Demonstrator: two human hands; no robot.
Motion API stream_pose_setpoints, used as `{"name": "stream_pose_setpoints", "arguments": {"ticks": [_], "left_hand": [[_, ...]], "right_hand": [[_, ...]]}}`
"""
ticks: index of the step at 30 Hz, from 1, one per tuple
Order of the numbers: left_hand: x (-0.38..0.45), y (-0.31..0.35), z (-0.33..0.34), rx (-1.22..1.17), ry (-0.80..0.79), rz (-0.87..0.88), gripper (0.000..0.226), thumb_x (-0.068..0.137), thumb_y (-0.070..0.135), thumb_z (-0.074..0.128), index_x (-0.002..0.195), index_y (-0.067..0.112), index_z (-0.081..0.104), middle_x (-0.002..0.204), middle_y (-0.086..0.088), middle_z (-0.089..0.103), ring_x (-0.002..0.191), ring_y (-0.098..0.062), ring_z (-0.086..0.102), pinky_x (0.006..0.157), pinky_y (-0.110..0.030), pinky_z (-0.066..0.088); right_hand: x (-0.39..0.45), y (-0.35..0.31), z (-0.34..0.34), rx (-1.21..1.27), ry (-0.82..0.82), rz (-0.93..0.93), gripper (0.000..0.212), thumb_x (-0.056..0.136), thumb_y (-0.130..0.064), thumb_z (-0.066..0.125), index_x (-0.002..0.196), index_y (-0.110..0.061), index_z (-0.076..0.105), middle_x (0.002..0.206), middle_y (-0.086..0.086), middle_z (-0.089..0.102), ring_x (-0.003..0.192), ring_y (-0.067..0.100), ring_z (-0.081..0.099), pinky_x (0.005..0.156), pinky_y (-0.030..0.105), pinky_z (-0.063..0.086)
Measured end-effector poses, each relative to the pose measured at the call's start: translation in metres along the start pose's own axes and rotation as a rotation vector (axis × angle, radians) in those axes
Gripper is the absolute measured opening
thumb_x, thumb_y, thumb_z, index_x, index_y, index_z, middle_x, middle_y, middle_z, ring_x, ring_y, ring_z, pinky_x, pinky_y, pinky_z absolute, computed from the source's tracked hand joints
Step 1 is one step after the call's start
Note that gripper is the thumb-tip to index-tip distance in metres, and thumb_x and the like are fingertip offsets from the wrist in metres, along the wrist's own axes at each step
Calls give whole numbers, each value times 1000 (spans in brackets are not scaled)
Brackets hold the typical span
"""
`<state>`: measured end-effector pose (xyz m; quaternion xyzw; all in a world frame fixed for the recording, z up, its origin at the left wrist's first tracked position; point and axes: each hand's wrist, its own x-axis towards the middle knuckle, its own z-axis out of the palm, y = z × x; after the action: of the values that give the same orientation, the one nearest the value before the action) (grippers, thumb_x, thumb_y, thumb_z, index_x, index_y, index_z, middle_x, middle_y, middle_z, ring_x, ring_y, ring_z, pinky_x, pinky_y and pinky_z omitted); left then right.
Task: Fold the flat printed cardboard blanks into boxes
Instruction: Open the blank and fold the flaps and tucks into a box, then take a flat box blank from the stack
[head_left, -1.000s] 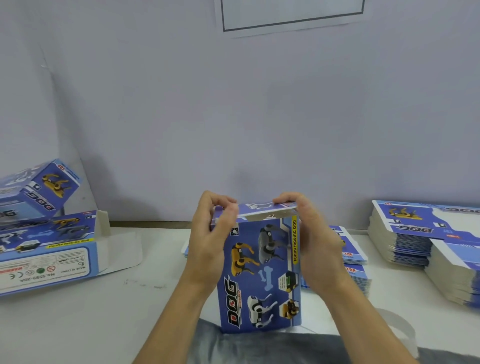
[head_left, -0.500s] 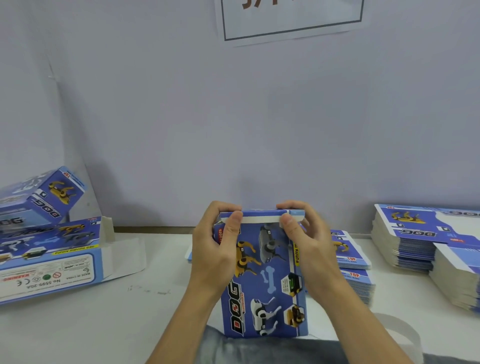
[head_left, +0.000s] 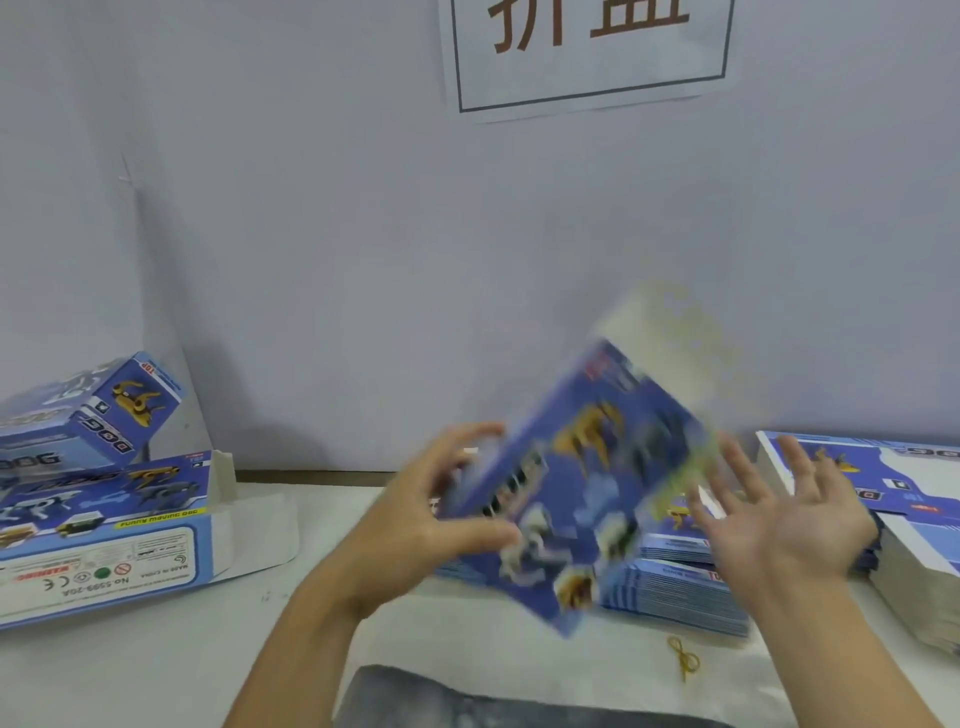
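Observation:
A blue printed box (head_left: 582, 478) with toy-dog pictures is tilted and blurred in the air between my hands, its pale open end up and to the right. My left hand (head_left: 441, 519) has curled fingers at the box's left edge, thumb under it. My right hand (head_left: 779, 514) is spread open, palm up, just right of the box; whether it touches the box is unclear. A stack of flat blue blanks (head_left: 675, 587) lies on the table behind and under the box. A taller stack of blanks (head_left: 914, 499) stands at the right.
Two folded boxes lie at the left: a long one (head_left: 104, 535) with an open end flap, and a smaller one (head_left: 88, 410) leaning on the wall. A yellow rubber band (head_left: 684, 659) lies on the white table (head_left: 156, 660). A paper sign (head_left: 592, 52) hangs on the wall.
The box stood upright with both hands pressing its top flap shut. Now it is swung up and tilted to the right, and my right hand has let go and spread open.

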<state>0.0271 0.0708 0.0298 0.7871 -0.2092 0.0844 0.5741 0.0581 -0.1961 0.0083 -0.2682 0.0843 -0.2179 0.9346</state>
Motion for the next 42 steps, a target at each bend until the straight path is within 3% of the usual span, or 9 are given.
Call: {"name": "stream_pose_setpoints", "arguments": {"ticks": [3, 5, 7, 10, 12, 16, 28, 36, 42], "left_hand": [[3, 12, -33, -304, 575, 118, 83, 62, 35, 90, 135, 29, 50, 115, -1, 70, 100, -18, 70, 98, -54, 48], [-4, 21, -53, -300, 680, 26, 110, 64, 70, 77, 142, 2, 39, 130, -15, 59, 116, -27, 63, 104, -58, 44], [-7, 13, -63, -151, 628, -45, 103, 68, 69, 70, 135, -5, 45, 137, -29, 51, 125, -43, 52, 108, -61, 40], [-3, -2, -43, -38, 501, -166, 64, 79, 31, 83, 135, 18, 56, 138, -1, 59, 128, -17, 54, 109, -34, 42], [5, -16, -20, 256, 361, -169, 46, 88, 31, 74, 132, 27, 59, 134, 9, 61, 122, -10, 56, 97, -21, 43], [9, -57, 31, 693, -44, -283, 63, 100, 48, 51, 156, 40, 22, 165, 13, 17, 153, -13, 16, 123, -35, 19], [9, -63, 33, 1128, 96, -93, 35, 105, 44, 38, 138, 41, 52, 134, 13, 60, 121, -11, 53, 90, -25, 44], [8, -67, 36, 1166, 111, -75, 37, 104, 44, 42, 139, 39, 53, 134, 14, 62, 119, -7, 53, 91, -20, 41], [13, -62, 28, 990, 77, -195, 27, 92, 44, 65, 117, 36, 72, 125, 17, 66, 113, -7, 53, 86, -19, 37]], "right_hand": [[1, 2, -3, -64, 10, 43, 33, 97, -39, 43, 122, -33, 63, 113, 12, 74, 110, 31, 69, 84, 41, 49], [-3, 6, 1, -115, -25, 41, 34, 99, -37, 40, 126, -34, 60, 117, 12, 73, 111, 30, 68, 85, 41, 48], [-8, 10, 5, -174, -57, 27, 35, 102, -36, 39, 132, -32, 58, 119, 11, 72, 112, 30, 67, 87, 41, 47], [-12, 15, 8, -258, -87, 27, 37, 103, -33, 40, 136, -26, 56, 118, 12, 70, 113, 31, 64, 86, 42, 44], [-13, 18, 9, -323, -94, 28, 34, 104, -29, 39, 133, -23, 58, 112, 10, 70, 110, 31, 63, 85, 41, 42], [-13, 21, 10, -372, -107, 67, 27, 104, -22, 42, 123, -20, 61, 100, 6, 68, 96, 27, 62, 77, 35, 43], [-11, 35, 12, -741, -293, 9, 28, 97, -1, 46, 96, -11, 72, 70, 9, 72, 56, 19, 65, 57, 27, 49], [-17, 47, 14, -998, -383, 28, 28, 96, -1, 49, 92, -16, 73, 69, 3, 73, 54, 15, 66, 54, 24, 51], [-15, 49, 9, -1093, -340, 3, 27, 99, -4, 49, 94, -16, 72, 74, 4, 72, 54, 12, 67, 48, 23, 49]]}}
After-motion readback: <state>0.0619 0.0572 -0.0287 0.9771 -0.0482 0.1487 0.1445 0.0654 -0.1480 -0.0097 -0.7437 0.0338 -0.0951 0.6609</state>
